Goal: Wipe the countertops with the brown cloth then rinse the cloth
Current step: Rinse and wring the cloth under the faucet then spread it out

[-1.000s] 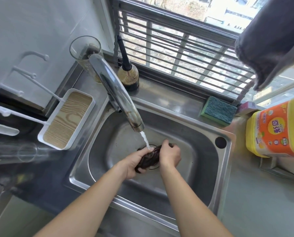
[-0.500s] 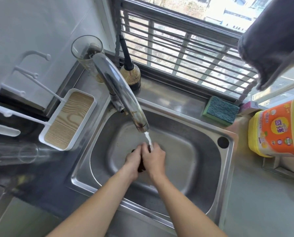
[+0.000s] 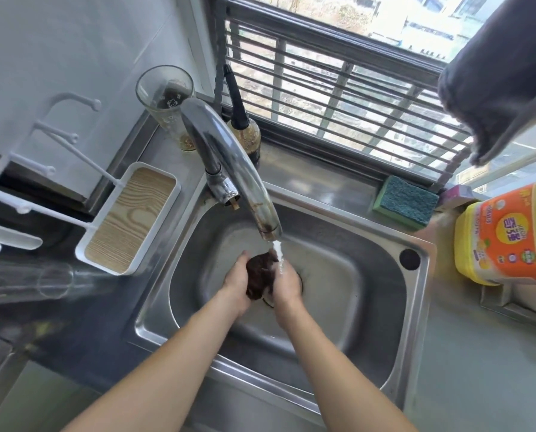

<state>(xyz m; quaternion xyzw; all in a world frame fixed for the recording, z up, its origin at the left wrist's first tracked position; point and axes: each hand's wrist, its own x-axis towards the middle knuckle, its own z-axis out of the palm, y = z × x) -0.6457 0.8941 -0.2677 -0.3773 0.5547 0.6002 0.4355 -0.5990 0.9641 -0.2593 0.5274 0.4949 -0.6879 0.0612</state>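
Two hands work a wadded brown cloth (image 3: 260, 277) over the basin of a steel sink (image 3: 382, 310), seen from the head camera. The left hand (image 3: 237, 285) curls round the cloth's left side while the right hand (image 3: 287, 283) presses and grips it from the right, so the bundle sits squeezed between both palms, above the drain. Water (image 3: 278, 255) falls from the chrome faucet (image 3: 229, 169) onto the cloth's upper right edge and the right hand. On the bench behind the sink lies a green sponge (image 3: 405, 202); a yellow detergent jug (image 3: 506, 233) stands to the right, a white tray (image 3: 129, 218) to the left.
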